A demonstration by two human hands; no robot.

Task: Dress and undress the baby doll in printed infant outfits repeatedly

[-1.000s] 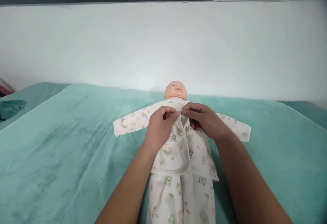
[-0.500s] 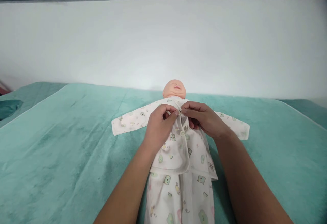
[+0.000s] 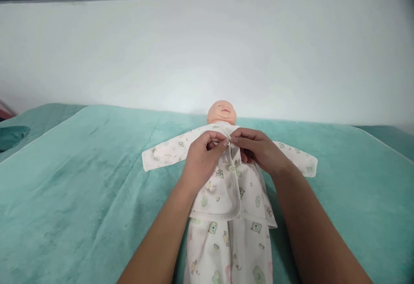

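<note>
A baby doll (image 3: 221,112) lies on its back, dressed in a white printed jacket (image 3: 223,193) and matching pants (image 3: 210,249). Its sleeves stretch out to both sides. At the upper chest, my left hand (image 3: 205,154) pinches the jacket's front edge between thumb and index finger. My right hand (image 3: 258,148) pinches at the same spot from the other side, the fingertips of both hands nearly touching. What sits between the fingertips is too small to make out clearly. Just below, a fastened knot button (image 3: 232,168) joins the two front edges. Lower down the jacket front hangs loose over the pants.
A teal plush cover (image 3: 80,189) spreads under the doll, with a few shallow creases on the left. Behind the doll's head rises a white wall (image 3: 207,55) with a dark band along the top. A bunched teal fold (image 3: 13,137) lies at the left edge.
The view has tilted slightly. Both hands keep pinching at the jacket's upper front with only tiny fingertip shifts; the doll stays in place.
</note>
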